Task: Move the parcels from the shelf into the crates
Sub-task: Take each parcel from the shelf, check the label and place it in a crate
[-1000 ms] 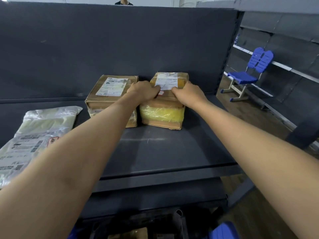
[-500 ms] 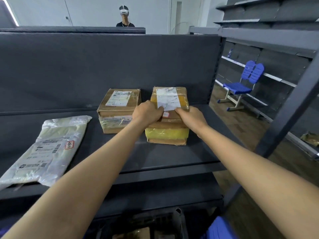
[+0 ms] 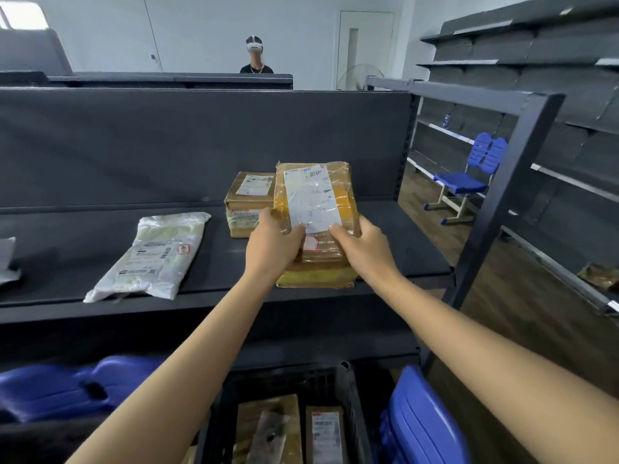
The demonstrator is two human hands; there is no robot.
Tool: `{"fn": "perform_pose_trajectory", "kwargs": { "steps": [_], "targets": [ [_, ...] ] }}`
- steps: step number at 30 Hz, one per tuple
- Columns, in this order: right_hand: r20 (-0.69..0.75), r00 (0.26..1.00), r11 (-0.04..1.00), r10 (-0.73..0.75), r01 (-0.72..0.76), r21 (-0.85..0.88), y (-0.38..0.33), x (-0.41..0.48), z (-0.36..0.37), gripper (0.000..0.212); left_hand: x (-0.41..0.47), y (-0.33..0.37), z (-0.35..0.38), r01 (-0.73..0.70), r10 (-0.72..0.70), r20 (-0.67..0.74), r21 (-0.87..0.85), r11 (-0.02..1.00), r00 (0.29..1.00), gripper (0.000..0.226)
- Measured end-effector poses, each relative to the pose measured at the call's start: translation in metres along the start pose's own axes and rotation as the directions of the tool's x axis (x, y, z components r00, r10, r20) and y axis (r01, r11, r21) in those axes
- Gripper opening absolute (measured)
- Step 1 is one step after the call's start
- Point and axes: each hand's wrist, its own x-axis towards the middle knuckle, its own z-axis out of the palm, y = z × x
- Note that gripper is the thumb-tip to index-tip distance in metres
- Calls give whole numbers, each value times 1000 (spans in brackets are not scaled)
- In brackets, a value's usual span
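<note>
I hold a brown cardboard parcel [image 3: 338, 192] with yellow tape and a white label at the front edge of the dark shelf [image 3: 402, 242]. My left hand [image 3: 273, 244] grips its near left side and my right hand [image 3: 360, 247] grips its near right side. The parcel's far end is tilted up. A second brown box parcel [image 3: 246, 200] stands behind it on the shelf. A white plastic mailer [image 3: 154, 254] lies flat further left. Below, a black crate [image 3: 348, 396] holds brown parcels [image 3: 326, 433].
Blue plastic seats sit left [image 3: 67, 386] and right [image 3: 422, 426] of the crate. A dark shelf upright [image 3: 502, 199] rises at right. A blue chair [image 3: 469, 179] stands in the aisle beyond. Another person [image 3: 256, 55] stands behind the shelf's back panel. Another white bag's edge [image 3: 6, 259] lies far left.
Both hands have drawn the taped parcel from the back of the shelf to its front edge and tilted it up. The view pulled back, and the crate below came into sight.
</note>
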Motion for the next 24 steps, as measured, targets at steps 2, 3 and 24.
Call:
{"fn": "perform_pose_trajectory", "kwargs": {
  "steps": [2,3,24],
  "targets": [
    [10,1000,999,-24,24,20,-3,-25,9,20,-22,-8,-16,37,-37,14,-33,999,999,69],
    [14,999,999,-38,37,36,-3,-37,13,18,-34,-13,-23,43,-43,10,-34,998,999,69],
    [40,998,971,-44,33,237,-40,-333,150,27,-276,-155,-204,52,-47,31,-209,977,998,55]
  ]
}}
